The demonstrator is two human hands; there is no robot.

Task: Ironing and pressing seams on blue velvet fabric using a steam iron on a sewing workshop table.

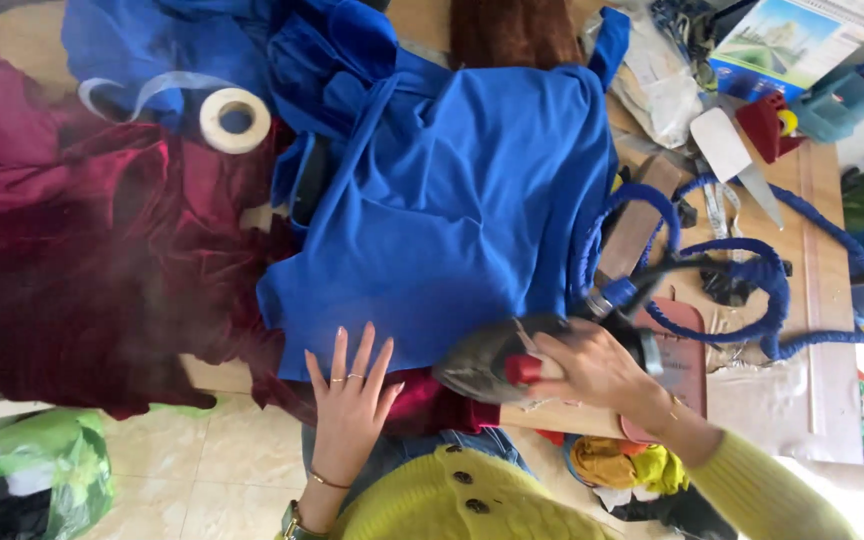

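Note:
A bright blue cloth (462, 200) lies spread over the wooden table (822, 330). My left hand (350, 400) rests flat on its near edge, fingers apart, holding nothing. My right hand (597, 370) grips the handle of a grey clothes iron (497, 360) with a red knob, which sits on the near edge of the blue cloth. A blue braided cord (742, 280) coils away from the iron to the right.
Dark red velvet cloth (92, 250) is heaped at the left, with a roll of white tape (235, 120) on it. Scissors, boxes and small tools clutter the far right. A green bag (42, 470) sits on the tiled floor.

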